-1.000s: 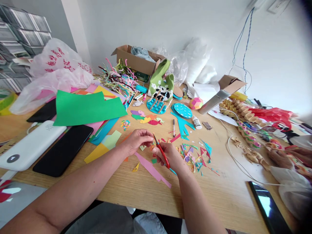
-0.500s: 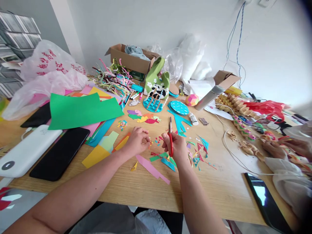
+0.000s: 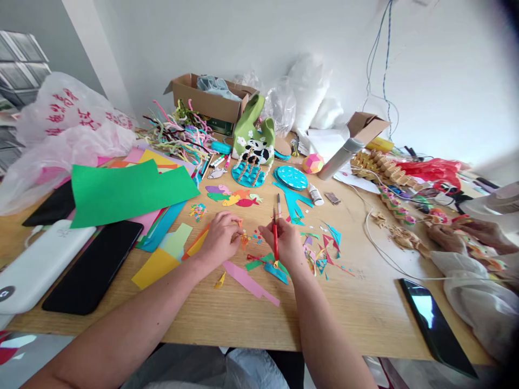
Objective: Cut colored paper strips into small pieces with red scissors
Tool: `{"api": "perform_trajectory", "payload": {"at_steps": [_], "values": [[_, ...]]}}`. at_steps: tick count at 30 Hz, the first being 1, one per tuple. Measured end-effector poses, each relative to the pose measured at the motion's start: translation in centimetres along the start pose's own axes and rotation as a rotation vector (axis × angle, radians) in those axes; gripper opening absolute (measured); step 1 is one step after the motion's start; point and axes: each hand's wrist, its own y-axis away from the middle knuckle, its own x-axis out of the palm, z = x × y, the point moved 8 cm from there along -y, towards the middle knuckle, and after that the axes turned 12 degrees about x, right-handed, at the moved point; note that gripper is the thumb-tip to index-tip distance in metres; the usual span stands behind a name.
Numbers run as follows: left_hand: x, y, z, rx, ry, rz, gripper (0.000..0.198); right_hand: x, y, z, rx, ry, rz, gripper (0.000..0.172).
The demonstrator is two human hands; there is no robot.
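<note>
My right hand (image 3: 286, 246) is closed around red-handled scissors (image 3: 276, 240), whose blades point away from me. Opposite it, my left hand (image 3: 221, 237) has its fingers pinched together on a small piece of orange paper (image 3: 240, 223), partly covered by the fingers. Tiny red, blue and orange paper dots lie on the table between the two hands. Just beyond are colourful paper fish cutouts (image 3: 232, 196) and a little pile of confetti (image 3: 198, 211). Below my hands lie a pink paper strip (image 3: 251, 282) and a blue scrap (image 3: 276, 274).
Green paper (image 3: 130, 192) tops coloured sheets at left, near a black phone (image 3: 95, 267) and white power bank (image 3: 38, 265). A panda bag (image 3: 253, 135), blue discs (image 3: 291, 178) and a grey bottle (image 3: 340, 158) stand behind. Another person's hands (image 3: 448, 237) work at right, near another phone (image 3: 436, 324).
The view has shifted slightly. An orange bit now shows at my left fingertips, and the scissors in my right hand have turned, showing their handles more edge-on.
</note>
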Motion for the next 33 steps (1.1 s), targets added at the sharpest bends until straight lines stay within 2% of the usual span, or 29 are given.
{"api": "perform_trajectory", "payload": {"at_steps": [3,5,10,15,20,26,30,33], "values": [[-1.0,-0.1,1.0,-0.086,-0.030,-0.081,0.023,1.5,-0.1,0.2,-0.112,0.149,0.025,0.007],[-1.4,0.0,1.5,-0.124,-0.045,-0.109,0.026,2.3,-0.2,0.2,-0.137,0.204,0.051,0.002],[-1.6,0.1,2.4,-0.167,-0.039,-0.125,0.024,3.1,-0.9,0.2,-0.075,0.472,0.080,0.007],[-1.8,0.2,3.0,-0.214,-0.002,-0.177,0.024,4.2,-2.5,2.0,-0.083,0.599,0.111,0.010],[-2.5,0.4,3.6,-0.245,0.040,-0.272,0.026,6.9,-4.4,4.7,-0.164,0.698,0.204,0.018],[-2.9,0.3,3.8,-0.250,0.065,-0.286,0.026,9.4,-5.7,5.1,-0.208,0.778,0.306,0.019],[-2.8,0.2,3.9,-0.249,0.081,-0.285,0.025,9.5,-6.2,5.2,-0.210,0.779,0.341,0.016],[-2.8,0.2,3.9,-0.252,0.096,-0.291,0.024,8.3,-6.3,5.7,-0.206,0.740,0.351,0.017]]}}
